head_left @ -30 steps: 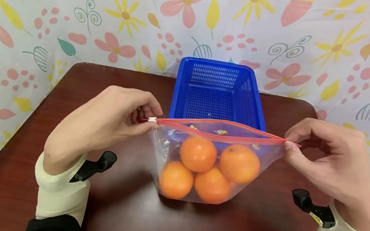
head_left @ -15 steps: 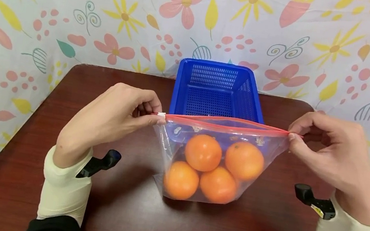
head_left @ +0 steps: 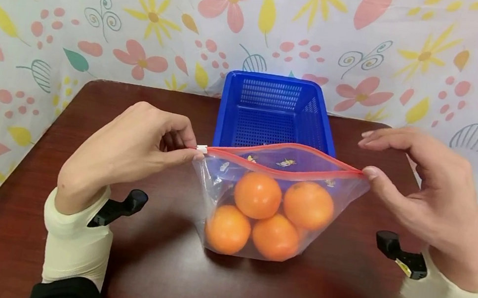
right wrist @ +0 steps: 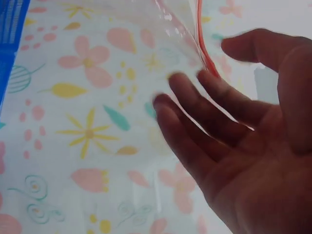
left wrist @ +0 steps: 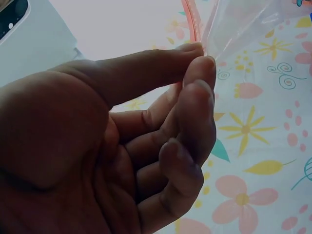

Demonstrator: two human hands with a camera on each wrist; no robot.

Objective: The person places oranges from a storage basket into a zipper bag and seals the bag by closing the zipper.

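Note:
A clear zipper bag (head_left: pixel 340 201) with a red rim stands on the table, its mouth gaping in the middle. Inside it are several oranges (head_left: pixel 257 195), stacked in two layers. My left hand (head_left: pixel 139 139) pinches the bag's left top corner between thumb and index finger, right at the white slider (head_left: pixel 201 149). In the left wrist view the other fingers of the left hand (left wrist: pixel 146 126) curl loosely. At the right top corner my right hand (head_left: pixel 431 187) has thumb and fingers spread apart, the thumb tip beside the rim. The right wrist view shows the right hand (right wrist: pixel 243 126) with fingers extended.
Behind the bag a blue plastic basket (head_left: pixel 222 112) with perforated walls stands on the dark brown wooden table (head_left: pixel 154 258). A white cloth with printed flowers (head_left: pixel 151 59) hangs along the table's back and sides.
My right hand has let go of the bag's right corner and its fingers have spread. The bag's mouth gapes wider than half a second ago. The left hand keeps its pinch.

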